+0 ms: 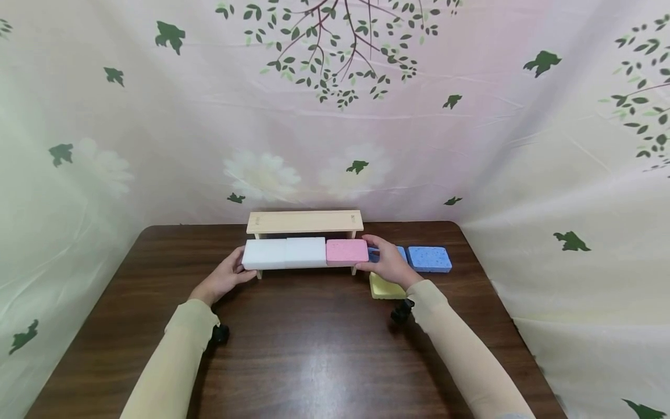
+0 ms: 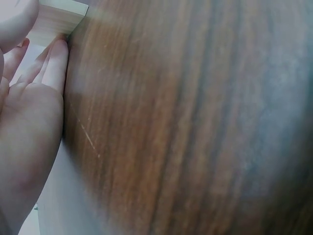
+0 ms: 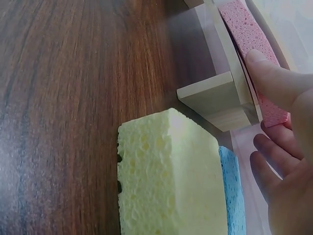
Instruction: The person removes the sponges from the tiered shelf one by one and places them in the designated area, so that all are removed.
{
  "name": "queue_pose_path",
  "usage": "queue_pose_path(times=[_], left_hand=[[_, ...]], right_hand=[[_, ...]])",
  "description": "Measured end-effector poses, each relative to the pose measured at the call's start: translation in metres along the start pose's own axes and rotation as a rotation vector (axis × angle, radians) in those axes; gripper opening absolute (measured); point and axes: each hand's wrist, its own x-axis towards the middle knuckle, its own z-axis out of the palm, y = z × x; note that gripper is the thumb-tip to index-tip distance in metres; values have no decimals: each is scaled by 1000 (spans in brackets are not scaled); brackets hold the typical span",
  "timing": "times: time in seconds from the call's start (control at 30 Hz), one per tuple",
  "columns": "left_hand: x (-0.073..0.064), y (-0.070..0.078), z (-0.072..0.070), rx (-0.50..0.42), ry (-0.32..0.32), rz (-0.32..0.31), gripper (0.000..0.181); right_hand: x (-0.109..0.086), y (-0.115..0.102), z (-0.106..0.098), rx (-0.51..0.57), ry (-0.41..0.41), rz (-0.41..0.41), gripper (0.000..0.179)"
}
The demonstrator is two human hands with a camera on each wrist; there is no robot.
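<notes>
A row of two white sponges and a pink sponge lies along the front tier of a small wooden rack. My left hand touches the left end of the white pair, its thumb low at the front corner. In the left wrist view, the left hand's fingers look fairly straight beside pale wood; the white sponge's contact is hidden. My right hand holds the pink sponge's right end. In the right wrist view, its thumb presses the pink sponge's front, with the other fingers around the end.
Behind the row is the wooden rack's upper board. On the dark wooden table, right of the rack, lie a blue sponge, another partly covered by my right hand, and a yellow sponge in front. A patterned cloth surrounds the table's back and sides.
</notes>
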Motion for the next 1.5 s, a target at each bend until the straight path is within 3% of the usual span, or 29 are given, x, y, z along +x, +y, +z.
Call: queue_pose_path(times=[0.7, 1.07, 1.5], left_hand=[[-2, 2, 0, 9, 4, -6, 89], [0, 0, 0, 16, -1, -36, 89], [-3, 1, 0, 13, -3, -13, 90]], right_hand=[[-17, 0, -12, -7, 55, -34, 85], [-30, 7, -16, 8, 30, -27, 82], [-46, 19, -28, 13, 38, -32, 84]])
